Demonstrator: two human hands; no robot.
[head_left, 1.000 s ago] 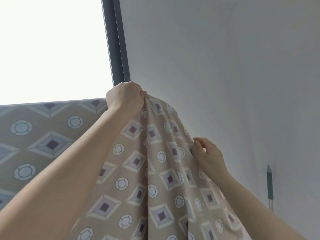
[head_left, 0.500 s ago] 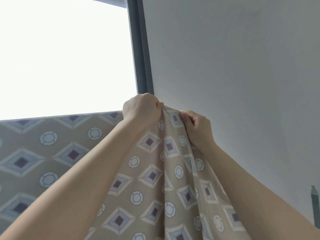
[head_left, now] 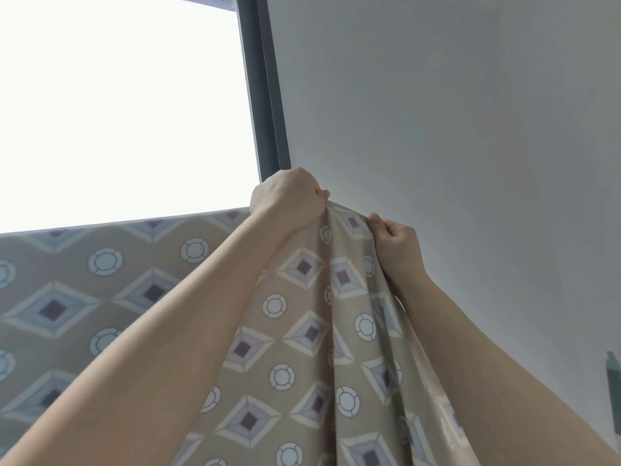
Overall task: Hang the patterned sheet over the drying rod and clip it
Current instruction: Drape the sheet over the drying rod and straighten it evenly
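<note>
The patterned sheet is tan with grey diamonds and white circles. Its left part hangs flat with a straight top edge across the window. Raised overhead, my left hand is closed on the sheet's top edge. A short way to the right and slightly lower, my right hand grips the same edge. Between and below the hands the cloth falls in gathered folds. The drying rod is hidden under the sheet, and no clip is in view.
A bright window fills the upper left, with a dark frame post beside it. A plain grey wall covers the right. A green object shows at the right edge.
My right hand rose from lower on the cloth to the top edge next to my left hand and closed on it. The view has tilted, so both hands sit further right.
</note>
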